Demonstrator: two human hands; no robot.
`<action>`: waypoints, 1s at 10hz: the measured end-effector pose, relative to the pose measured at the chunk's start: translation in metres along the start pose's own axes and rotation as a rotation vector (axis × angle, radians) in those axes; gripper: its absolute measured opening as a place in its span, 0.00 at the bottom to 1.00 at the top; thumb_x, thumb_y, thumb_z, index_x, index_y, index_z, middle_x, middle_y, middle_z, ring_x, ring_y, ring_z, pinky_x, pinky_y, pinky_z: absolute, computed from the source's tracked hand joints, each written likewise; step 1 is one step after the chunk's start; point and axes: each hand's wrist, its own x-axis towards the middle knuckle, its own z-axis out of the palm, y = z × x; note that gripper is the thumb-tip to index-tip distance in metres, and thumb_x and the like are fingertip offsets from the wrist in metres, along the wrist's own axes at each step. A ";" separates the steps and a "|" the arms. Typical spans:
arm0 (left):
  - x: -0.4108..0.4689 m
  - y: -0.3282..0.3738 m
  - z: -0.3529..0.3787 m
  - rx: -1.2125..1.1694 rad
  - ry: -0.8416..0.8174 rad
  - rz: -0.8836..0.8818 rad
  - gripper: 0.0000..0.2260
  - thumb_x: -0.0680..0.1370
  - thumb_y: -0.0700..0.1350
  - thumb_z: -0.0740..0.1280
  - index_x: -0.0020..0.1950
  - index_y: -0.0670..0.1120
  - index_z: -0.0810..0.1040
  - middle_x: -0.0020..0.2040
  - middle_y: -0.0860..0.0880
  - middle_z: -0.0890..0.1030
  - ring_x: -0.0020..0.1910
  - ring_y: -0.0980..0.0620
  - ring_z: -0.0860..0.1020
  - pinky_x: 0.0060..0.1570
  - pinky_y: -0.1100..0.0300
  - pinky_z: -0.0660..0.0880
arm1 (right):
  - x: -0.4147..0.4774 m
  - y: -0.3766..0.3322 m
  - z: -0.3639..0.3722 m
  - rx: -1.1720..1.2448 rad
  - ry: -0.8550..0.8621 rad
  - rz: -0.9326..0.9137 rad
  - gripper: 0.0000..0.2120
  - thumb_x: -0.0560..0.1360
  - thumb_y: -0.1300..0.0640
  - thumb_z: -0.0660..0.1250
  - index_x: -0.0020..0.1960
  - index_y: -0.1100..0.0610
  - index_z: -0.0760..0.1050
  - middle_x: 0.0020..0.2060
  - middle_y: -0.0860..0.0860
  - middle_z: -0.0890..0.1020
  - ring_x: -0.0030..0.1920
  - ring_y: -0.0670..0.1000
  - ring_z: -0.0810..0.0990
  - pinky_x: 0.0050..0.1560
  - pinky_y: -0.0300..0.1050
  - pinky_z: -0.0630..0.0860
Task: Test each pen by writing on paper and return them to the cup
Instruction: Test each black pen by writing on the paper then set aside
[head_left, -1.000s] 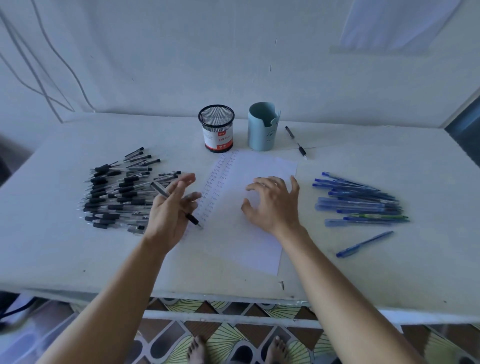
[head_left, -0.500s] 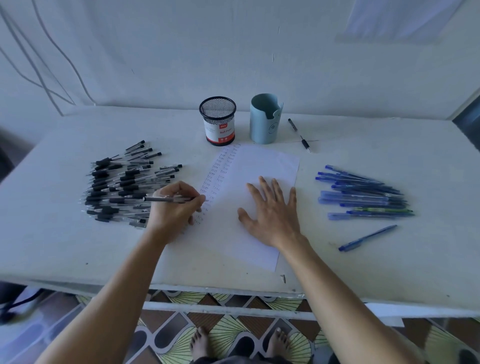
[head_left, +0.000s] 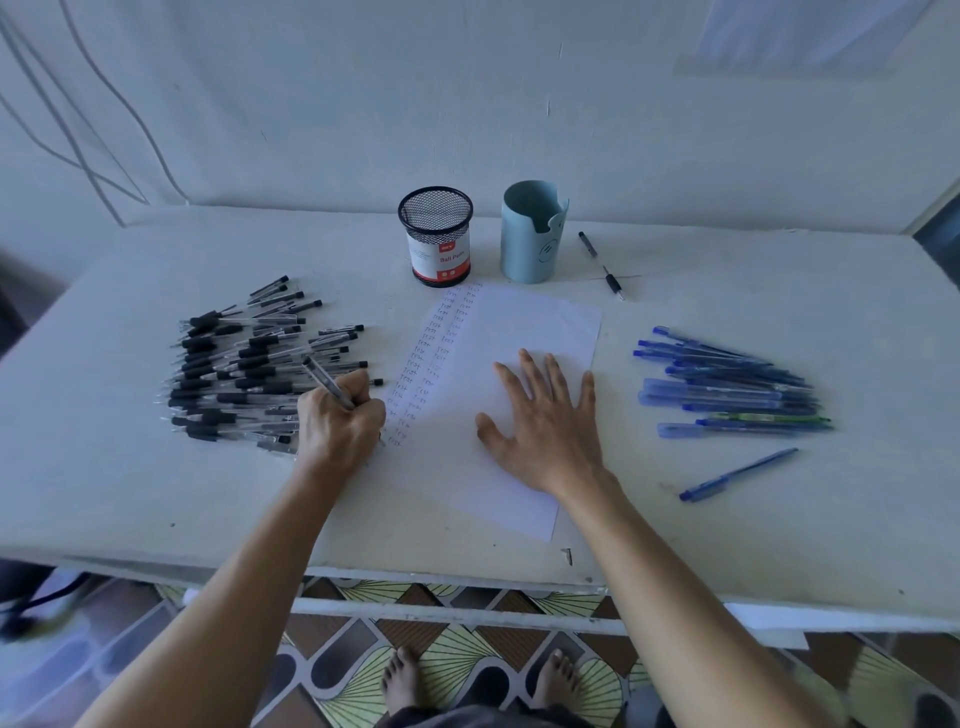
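We see the left hand (head_left: 340, 421) gripping a pen (head_left: 327, 383) at the paper's (head_left: 519, 332) left edge, while the right hand (head_left: 545, 421) lies flat on it, near 2 cups (head_left: 436, 236).

Mesh cup (head_left: 435, 236) at 12 o'clock: black metal wire, glossy label. Blue cup (head_left: 530, 236): matt plastic. Paper (head_left: 535, 322): matt, smooth. Pen (head_left: 324, 379), black pens (head_left: 234, 364) at 9 o'clock: clear plastic, rubbery grips. Table (head_left: 727, 530): matt, scuffed.

Head-worn camera looks forward and down over the table (head_left: 130, 493).
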 end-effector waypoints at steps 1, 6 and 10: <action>-0.001 0.002 0.000 0.015 -0.022 0.017 0.07 0.59 0.38 0.59 0.31 0.40 0.60 0.26 0.47 0.60 0.28 0.50 0.60 0.30 0.58 0.57 | 0.000 0.000 0.000 0.005 0.002 -0.002 0.34 0.79 0.33 0.46 0.81 0.44 0.44 0.81 0.48 0.43 0.80 0.54 0.40 0.76 0.67 0.38; -0.002 0.004 0.000 0.022 -0.045 0.005 0.08 0.60 0.38 0.60 0.32 0.42 0.61 0.25 0.53 0.59 0.27 0.52 0.60 0.28 0.60 0.55 | 0.000 0.000 0.001 0.017 0.020 -0.006 0.34 0.79 0.34 0.48 0.81 0.45 0.46 0.81 0.49 0.44 0.80 0.54 0.41 0.75 0.68 0.38; -0.004 0.007 0.000 0.057 -0.058 0.018 0.09 0.59 0.39 0.61 0.28 0.45 0.60 0.24 0.54 0.59 0.27 0.52 0.60 0.25 0.60 0.55 | 0.000 -0.001 0.003 0.024 0.037 -0.007 0.34 0.79 0.34 0.49 0.81 0.45 0.47 0.81 0.49 0.45 0.80 0.55 0.41 0.75 0.68 0.38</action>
